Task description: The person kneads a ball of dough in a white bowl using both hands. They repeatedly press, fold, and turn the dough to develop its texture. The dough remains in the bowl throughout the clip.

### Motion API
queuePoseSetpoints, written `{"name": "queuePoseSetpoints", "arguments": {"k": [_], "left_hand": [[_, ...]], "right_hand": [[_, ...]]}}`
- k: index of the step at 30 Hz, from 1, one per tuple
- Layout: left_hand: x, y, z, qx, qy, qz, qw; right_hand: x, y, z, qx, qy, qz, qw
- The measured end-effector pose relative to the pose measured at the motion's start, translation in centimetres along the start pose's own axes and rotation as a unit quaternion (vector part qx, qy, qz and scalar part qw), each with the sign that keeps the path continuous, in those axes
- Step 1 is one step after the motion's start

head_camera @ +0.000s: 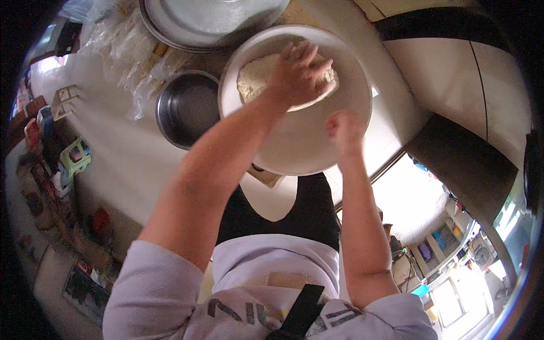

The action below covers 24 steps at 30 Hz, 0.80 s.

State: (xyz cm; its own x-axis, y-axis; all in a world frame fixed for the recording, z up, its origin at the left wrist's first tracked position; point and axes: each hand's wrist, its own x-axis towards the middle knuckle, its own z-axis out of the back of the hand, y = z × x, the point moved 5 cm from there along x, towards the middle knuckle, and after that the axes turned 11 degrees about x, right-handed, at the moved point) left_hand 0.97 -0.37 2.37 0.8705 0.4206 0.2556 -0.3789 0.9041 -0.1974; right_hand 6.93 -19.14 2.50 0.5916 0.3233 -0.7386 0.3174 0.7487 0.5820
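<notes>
A mass of pale dough point(256, 79) lies in the back half of a wide, light-coloured round basin point(293, 155). My left hand point(297, 78) reaches across the basin and rests on the dough, its fingers spread and slightly blurred. Part of the dough is hidden beneath that hand and forearm. Over the basin's right side, apart from the dough, my right hand point(346, 129) is curled into a fist. Nothing shows in its fingers.
Left of the basin stands a dark round metal pan point(191, 110). Behind them is a larger metal pan point(212, 21), with crumpled clear plastic bags point(127, 55) beside it. A small green plastic stool point(75, 156) and a wooden stool point(64, 102) are at far left.
</notes>
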Motion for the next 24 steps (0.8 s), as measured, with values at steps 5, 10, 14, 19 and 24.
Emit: {"name": "queuePoseSetpoints", "arguments": {"k": [5,10,14,19,24], "left_hand": [[1.3,1.1,-2.2,-0.072,-0.003,-0.035,0.997],[-0.4,2.1,-0.6,-0.084,0.066,-0.018,0.994],[-1.6,2.4,3.5,-0.204,0.056,0.046,0.976],[-5.3,5.2,7.8,-0.192,0.013,0.221,0.956],[-9.0,6.0,11.0,-0.259,-0.036,0.3,0.917]], "right_hand": [[4.4,-12.6,-10.5,-0.208,0.265,-0.047,0.94],[3.6,-9.3,-16.1,0.292,0.152,-0.129,0.935],[5.3,-12.8,-6.6,0.152,0.157,-0.161,0.962],[-0.6,-6.3,-13.7,0.396,0.101,-0.267,0.873],[1.9,-8.9,-6.8,0.355,0.021,-0.325,0.876]]}}
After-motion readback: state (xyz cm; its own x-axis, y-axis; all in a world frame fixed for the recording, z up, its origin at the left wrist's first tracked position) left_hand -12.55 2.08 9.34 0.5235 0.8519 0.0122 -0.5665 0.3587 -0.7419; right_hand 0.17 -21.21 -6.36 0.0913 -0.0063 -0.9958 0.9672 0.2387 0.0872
